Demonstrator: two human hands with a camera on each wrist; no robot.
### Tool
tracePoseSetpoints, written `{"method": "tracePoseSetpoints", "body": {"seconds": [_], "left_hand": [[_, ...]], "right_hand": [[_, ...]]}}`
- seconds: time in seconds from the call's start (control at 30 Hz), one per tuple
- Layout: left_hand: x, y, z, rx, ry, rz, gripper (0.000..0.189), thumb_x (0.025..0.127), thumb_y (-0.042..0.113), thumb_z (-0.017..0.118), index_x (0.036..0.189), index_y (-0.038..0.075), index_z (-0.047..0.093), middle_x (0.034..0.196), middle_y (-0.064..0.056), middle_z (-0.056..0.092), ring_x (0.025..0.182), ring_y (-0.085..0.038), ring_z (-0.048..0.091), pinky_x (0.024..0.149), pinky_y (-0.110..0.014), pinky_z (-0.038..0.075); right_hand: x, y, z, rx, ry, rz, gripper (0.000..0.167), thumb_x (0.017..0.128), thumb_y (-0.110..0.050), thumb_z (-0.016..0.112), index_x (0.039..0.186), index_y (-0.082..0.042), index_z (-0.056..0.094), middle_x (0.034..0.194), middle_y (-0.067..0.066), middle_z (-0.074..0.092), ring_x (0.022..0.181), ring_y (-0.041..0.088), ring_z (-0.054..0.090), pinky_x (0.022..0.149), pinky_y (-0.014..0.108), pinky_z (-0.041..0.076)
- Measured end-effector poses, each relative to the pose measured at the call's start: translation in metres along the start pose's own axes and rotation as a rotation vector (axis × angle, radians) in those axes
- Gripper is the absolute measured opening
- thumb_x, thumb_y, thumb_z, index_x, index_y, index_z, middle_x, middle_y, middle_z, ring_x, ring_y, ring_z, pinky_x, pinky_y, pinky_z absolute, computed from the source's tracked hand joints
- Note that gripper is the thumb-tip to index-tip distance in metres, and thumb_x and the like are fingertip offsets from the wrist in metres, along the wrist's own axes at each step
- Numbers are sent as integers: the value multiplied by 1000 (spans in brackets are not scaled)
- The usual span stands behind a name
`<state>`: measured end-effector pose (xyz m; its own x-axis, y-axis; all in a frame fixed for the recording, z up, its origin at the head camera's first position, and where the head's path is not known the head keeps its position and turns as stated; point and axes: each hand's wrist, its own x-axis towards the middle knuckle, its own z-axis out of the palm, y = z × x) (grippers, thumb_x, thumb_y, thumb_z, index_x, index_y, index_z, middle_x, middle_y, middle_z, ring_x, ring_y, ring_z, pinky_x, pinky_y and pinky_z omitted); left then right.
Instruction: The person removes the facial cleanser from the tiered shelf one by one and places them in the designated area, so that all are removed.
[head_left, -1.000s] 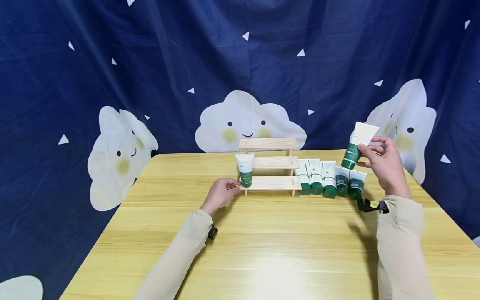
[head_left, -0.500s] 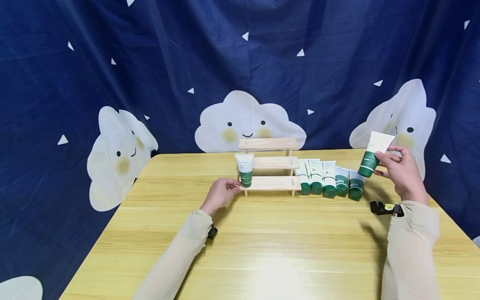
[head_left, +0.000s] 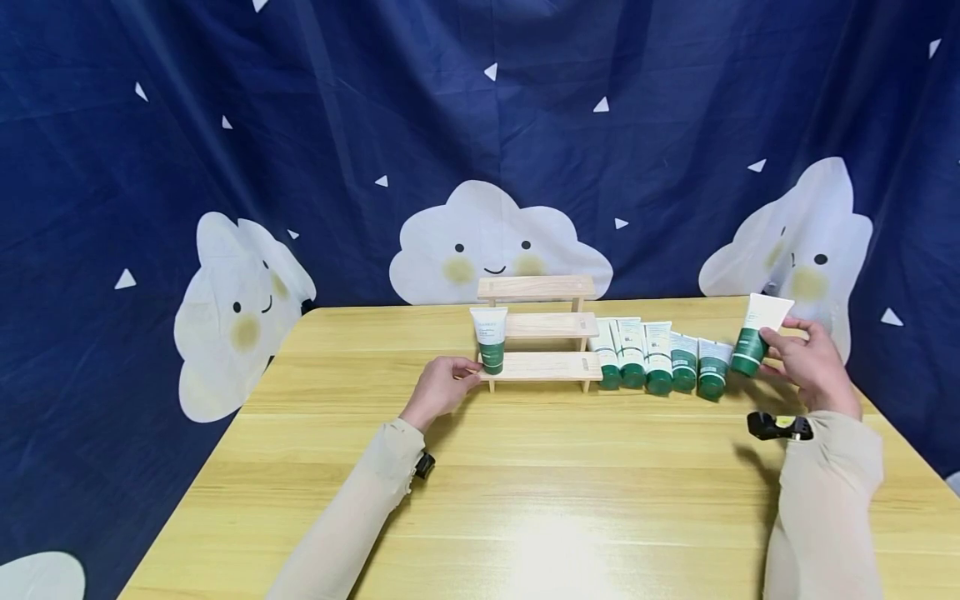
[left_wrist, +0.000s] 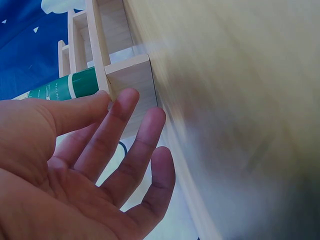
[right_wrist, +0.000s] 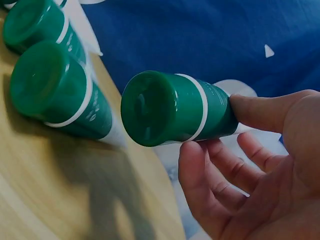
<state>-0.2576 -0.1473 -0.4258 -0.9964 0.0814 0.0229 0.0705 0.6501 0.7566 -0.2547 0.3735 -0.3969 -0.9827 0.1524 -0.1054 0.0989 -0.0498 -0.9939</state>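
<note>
My right hand (head_left: 813,367) pinches a green-and-white squeeze tube (head_left: 757,337) between thumb and fingers. The tube is tilted, green cap down, above the table at the right end of a row of similar tubes (head_left: 658,358). In the right wrist view, the cap of the held tube (right_wrist: 150,107) faces the camera. On the left, my left hand (head_left: 442,387) pinches the left end of the lowest step of a three-step wooden display stand (head_left: 551,367). One tube (head_left: 490,340) stands cap down on that step. The left wrist view shows thumb and fingertips at the step's edge (left_wrist: 127,65).
The leaning tubes sit side by side just right of the stand, on a wooden table (head_left: 525,483). Behind the table's back edge hangs a dark blue curtain (head_left: 337,125) with cloud prints. A wrist camera (head_left: 780,426) sits by the right cuff.
My right hand has carried its tube rightward and down, from above the end of the row to beside it. The left hand and the stand have stayed in place.
</note>
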Motion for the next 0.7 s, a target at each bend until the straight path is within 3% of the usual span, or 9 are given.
{"method": "tracePoseSetpoints", "body": {"seconds": [0.3, 0.43, 0.57, 0.7], "left_hand": [[0, 1, 0, -7, -8, -13, 16, 95, 15, 73, 109, 13, 79, 96, -2, 76, 90, -17, 66, 77, -33, 49], [-1, 1, -1, -5, -7, -19, 15, 95, 15, 73, 109, 14, 79, 96, -2, 75, 89, -18, 66, 76, -33, 49], [-1, 1, -1, -2, -5, -22, 15, 95, 16, 73, 109, 14, 79, 98, -3, 74, 88, -18, 65, 74, -32, 48], [-1, 1, 0, 0, -5, -21, 15, 94, 16, 73, 108, 14, 79, 98, -3, 74, 89, -18, 65, 74, -31, 48]], "right_hand": [[3, 13, -5, -94, -9, 113, 29, 102, -23, 63, 112, -22, 36, 79, -8, 60, 66, 6, 63, 62, 23, 58], [5, 18, -4, -165, -11, 119, 28, 103, -23, 60, 116, -14, 37, 74, -7, 57, 62, 6, 60, 60, 24, 58], [7, 22, -2, -293, -23, 132, 55, 105, -26, 52, 136, 11, 27, 75, -9, 56, 63, 3, 60, 63, 23, 58], [6, 23, -2, -356, -39, 183, 72, 106, -30, 47, 148, 17, 12, 80, -11, 54, 68, 1, 58, 68, 22, 58]]}}
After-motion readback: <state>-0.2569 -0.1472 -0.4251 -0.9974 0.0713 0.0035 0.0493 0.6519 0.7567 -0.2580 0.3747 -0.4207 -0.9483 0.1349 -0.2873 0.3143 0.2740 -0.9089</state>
